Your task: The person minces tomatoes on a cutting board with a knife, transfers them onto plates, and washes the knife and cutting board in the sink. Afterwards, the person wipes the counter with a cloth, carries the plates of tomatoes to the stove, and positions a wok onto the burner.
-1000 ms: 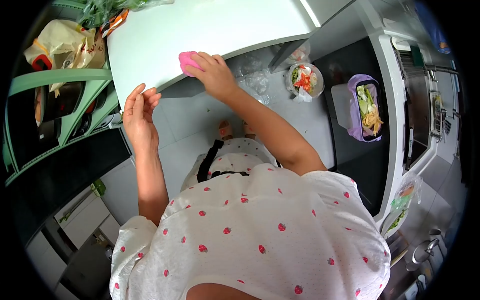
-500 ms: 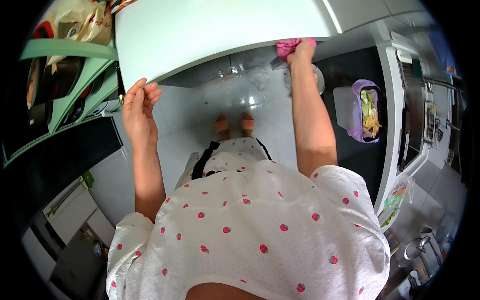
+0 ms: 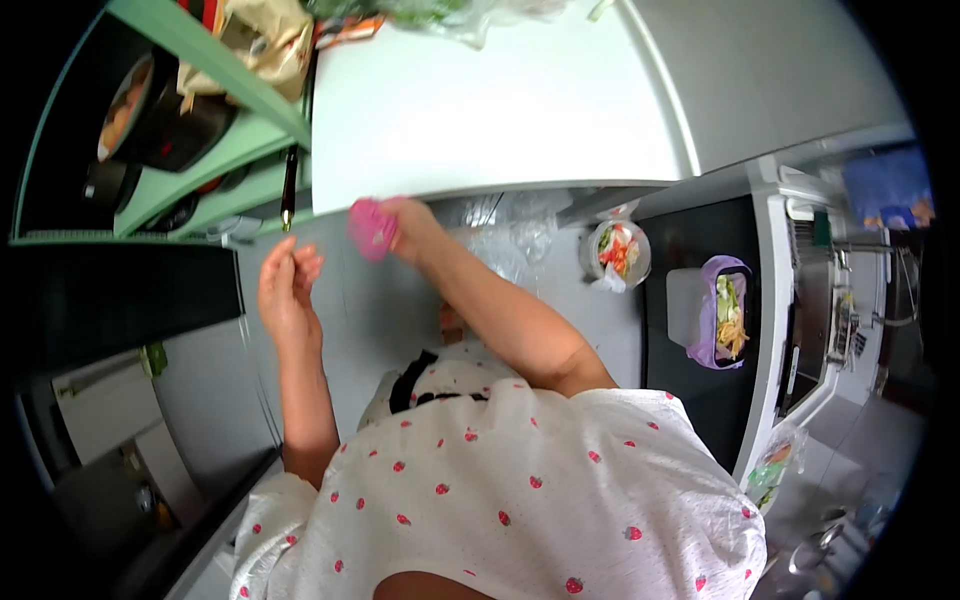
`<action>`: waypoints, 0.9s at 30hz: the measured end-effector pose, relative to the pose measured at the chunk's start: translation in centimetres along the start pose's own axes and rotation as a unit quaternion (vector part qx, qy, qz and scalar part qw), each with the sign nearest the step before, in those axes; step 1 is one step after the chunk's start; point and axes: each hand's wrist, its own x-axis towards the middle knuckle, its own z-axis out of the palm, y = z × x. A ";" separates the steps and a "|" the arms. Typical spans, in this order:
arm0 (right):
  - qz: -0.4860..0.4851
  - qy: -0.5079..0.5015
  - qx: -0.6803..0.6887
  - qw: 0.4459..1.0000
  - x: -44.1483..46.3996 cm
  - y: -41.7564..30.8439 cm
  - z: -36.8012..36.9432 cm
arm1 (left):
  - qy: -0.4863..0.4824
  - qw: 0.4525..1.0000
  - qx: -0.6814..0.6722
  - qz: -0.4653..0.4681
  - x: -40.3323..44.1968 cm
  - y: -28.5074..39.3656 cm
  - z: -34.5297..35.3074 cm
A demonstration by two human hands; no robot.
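Note:
A bunched pink cloth (image 3: 372, 230) is gripped in my right hand (image 3: 408, 228), at the front edge of the white countertop (image 3: 490, 110) toward its left corner. My left hand (image 3: 290, 285) hangs in the air left of the cloth, holding nothing, its fingers loosely curled but apart. Just above those fingertips a dark handle with a brass-coloured end (image 3: 289, 190) sticks out beside the green shelf.
On the left, a green shelf unit (image 3: 220, 155) holds a pot and a paper bag (image 3: 265, 45). Plastic bags with greens (image 3: 440, 15) lie at the counter's back. To the right stand a bin of scraps (image 3: 617, 255) and a purple-lined container (image 3: 735, 310).
My right hand has carried the pink cloth leftward along the counter edge, from the right end to near the left corner. The view has shifted, and my left hand remains free.

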 end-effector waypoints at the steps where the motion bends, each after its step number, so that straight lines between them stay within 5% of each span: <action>1: 0.016 -0.024 -0.013 0.999 -0.4 -0.3 0.3 | 0.009 1.000 -0.003 0.002 0.0 0.1 -0.2; 5: -0.063 0.002 -0.146 0.987 -8.3 -6.7 4.3 | -0.014 0.999 -0.032 0.000 1.1 -0.4 -0.3; 6: -0.114 0.076 -0.359 0.923 -9.3 -7.7 3.1 | -0.026 0.999 -0.031 -0.006 1.6 -0.8 0.2; 8: -0.163 0.250 -0.700 0.649 -11.8 -9.7 0.0 | -0.063 0.998 -0.025 -0.012 2.0 -1.4 2.4; 9: -0.140 0.282 -0.626 0.713 -14.0 -10.4 -0.7 | -0.095 0.995 -0.022 -0.015 2.1 -1.6 3.9; 12: -0.248 0.358 -0.575 0.693 -20.2 -10.3 -4.5 | -0.194 0.980 -0.009 -0.035 1.6 -2.9 8.4; 19: -0.290 0.548 -0.395 0.678 -36.2 -10.1 -13.3 | -0.370 0.925 0.033 -0.077 -3.5 -5.7 18.7; 23: -0.352 0.530 -0.212 0.742 -44.9 -13.6 -13.7 | -0.417 0.900 0.058 -0.114 -8.5 -8.0 24.5; 27: -0.396 0.507 -0.228 0.731 -52.1 -20.9 -15.9 | -0.450 0.882 0.058 -0.128 -15.4 -10.3 31.4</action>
